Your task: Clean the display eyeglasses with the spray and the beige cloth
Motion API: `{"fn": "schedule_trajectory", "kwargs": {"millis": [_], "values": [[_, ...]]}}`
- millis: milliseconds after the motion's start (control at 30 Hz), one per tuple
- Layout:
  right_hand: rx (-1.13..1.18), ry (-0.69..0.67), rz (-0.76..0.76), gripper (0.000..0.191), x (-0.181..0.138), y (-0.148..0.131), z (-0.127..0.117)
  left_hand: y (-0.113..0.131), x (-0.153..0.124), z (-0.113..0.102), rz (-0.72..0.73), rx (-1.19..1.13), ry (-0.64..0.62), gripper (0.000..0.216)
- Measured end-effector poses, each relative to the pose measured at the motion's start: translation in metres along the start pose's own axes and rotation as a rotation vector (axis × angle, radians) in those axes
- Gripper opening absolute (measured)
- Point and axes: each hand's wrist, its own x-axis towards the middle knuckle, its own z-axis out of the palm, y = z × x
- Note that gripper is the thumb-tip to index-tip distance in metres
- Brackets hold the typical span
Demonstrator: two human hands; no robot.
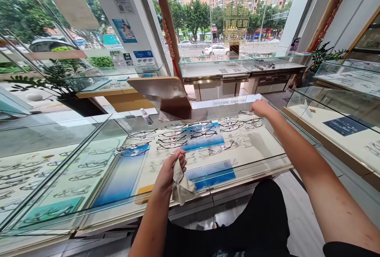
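Observation:
My left hand [175, 166] is closed around a beige cleaning cloth [183, 189], which hangs down over the front edge of the glass showcase [252, 166]. Stretched toward the far right of the glass top, my right hand [261, 109] has its fingers pinched at the end of a pair of eyeglasses [245, 112]; the fingertips are small and partly hidden. Several more eyeglasses stand in rows on the glass, such as a dark pair [203, 134] in the middle. A lone thin-framed pair [222, 148] sits nearer to me, right of the cloth.
A white spray bottle [146, 117] stands at the back left of the glass, beside a tilted mirror [166, 94]. Under the glass lie blue display cards [221, 173]. Another showcase [338, 126] is on my right, and more eyeglasses [86, 176] are displayed at left.

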Motion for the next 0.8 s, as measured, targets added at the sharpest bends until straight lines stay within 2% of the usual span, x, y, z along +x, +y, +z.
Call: {"fn": "schedule_trajectory", "kwargs": {"millis": [100,167,233,333,400,467,500,567,667,800], "values": [[0.02,0.067,-0.018,0.033,-0.001,0.001,-0.023,-0.001,0.0,-0.002,-0.009,0.022,-0.058,0.063],[0.037,0.11,-0.057,0.038,-0.004,-0.008,-0.037,0.001,0.001,-0.002,-0.018,0.059,-0.119,0.07],[0.094,0.174,-0.138,0.043,-0.01,-0.029,-0.048,0.006,0.005,0.003,-0.011,0.118,-0.165,0.076],[0.294,0.336,-0.316,0.045,-0.021,-0.078,-0.055,0.022,0.021,0.02,0.059,0.284,-0.202,0.068],[0.43,0.437,-0.399,0.044,-0.027,-0.116,-0.054,0.037,0.041,0.037,0.18,0.446,-0.211,0.061],[0.544,0.512,-0.457,0.042,-0.029,-0.153,-0.051,0.05,0.067,0.053,0.409,0.599,-0.176,0.055],[0.586,0.549,-0.476,0.042,-0.029,-0.169,-0.048,0.056,0.081,0.06,0.551,0.649,-0.138,0.051],[0.632,0.62,-0.505,0.041,-0.028,-0.195,-0.043,0.061,0.103,0.069,0.673,0.676,-0.086,0.045],[0.643,0.718,-0.533,0.042,-0.025,-0.217,-0.033,0.057,0.117,0.073,0.801,0.69,0.013,0.04],[0.556,0.811,-0.594,0.042,-0.025,-0.226,-0.017,0.04,0.112,0.066,0.958,0.751,0.134,0.027]]}}
